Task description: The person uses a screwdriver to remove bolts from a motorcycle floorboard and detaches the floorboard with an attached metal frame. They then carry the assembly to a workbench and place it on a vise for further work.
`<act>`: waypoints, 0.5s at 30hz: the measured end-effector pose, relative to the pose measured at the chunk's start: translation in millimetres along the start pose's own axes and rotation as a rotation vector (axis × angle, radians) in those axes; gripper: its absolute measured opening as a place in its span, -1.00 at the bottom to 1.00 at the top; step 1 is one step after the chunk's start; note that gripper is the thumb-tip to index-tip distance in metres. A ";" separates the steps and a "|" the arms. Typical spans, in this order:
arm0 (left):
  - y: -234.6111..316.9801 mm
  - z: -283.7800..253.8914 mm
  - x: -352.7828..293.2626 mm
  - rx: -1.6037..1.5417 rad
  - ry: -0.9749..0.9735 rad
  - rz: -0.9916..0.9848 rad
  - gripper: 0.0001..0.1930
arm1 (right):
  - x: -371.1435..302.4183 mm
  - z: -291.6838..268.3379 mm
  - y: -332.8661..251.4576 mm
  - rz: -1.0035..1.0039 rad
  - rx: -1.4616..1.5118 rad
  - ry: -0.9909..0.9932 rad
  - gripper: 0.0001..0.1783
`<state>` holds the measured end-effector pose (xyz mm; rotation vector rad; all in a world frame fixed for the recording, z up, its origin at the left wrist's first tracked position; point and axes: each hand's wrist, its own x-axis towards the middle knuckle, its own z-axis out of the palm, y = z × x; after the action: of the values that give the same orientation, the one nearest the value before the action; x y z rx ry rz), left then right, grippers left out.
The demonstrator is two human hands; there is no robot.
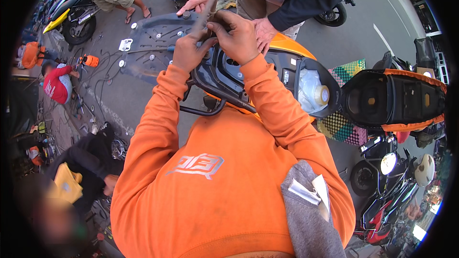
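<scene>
Both my hands are raised together over the rear of an orange and black scooter. My left hand is closed, its fingertips pinching the lower end of a thin grey-brown cord-like strip. This strip runs upward out of view and is blurred. My right hand pinches beside it, thumb and fingers pressed together at the same spot. Below them lie the scooter's black tail panel and tubular grab rail. A black slotted plate with several round bolt heads extends left of my hands.
Across from me, another person's hand rests at the plate and the other hand on the scooter. The raised seat stands right of a compartment holding a plastic bag and tape roll. Crouching people and parked motorcycles surround us.
</scene>
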<state>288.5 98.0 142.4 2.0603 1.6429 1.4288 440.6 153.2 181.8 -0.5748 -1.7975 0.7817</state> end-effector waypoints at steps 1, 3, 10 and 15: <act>-0.1 -0.7 -0.2 -0.044 -0.007 0.009 -0.76 | 0.2 -0.8 -0.6 0.011 0.070 -0.026 -0.76; 0.3 -1.7 -0.7 -0.150 -0.027 -0.014 -0.75 | -0.3 -2.0 -2.2 -0.003 0.110 -0.039 -0.76; 4.3 -4.2 -0.4 -0.025 0.063 -0.039 -0.76 | -0.6 0.9 -1.3 -0.082 -0.032 0.009 -0.70; 3.0 -8.3 -1.5 -0.059 -0.080 -0.056 -0.74 | -1.0 4.0 -2.2 -0.197 0.021 -0.098 -0.66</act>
<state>284.5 92.0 147.9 1.9964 1.5944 1.3425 437.1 150.0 181.9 -0.3438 -1.9007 0.7020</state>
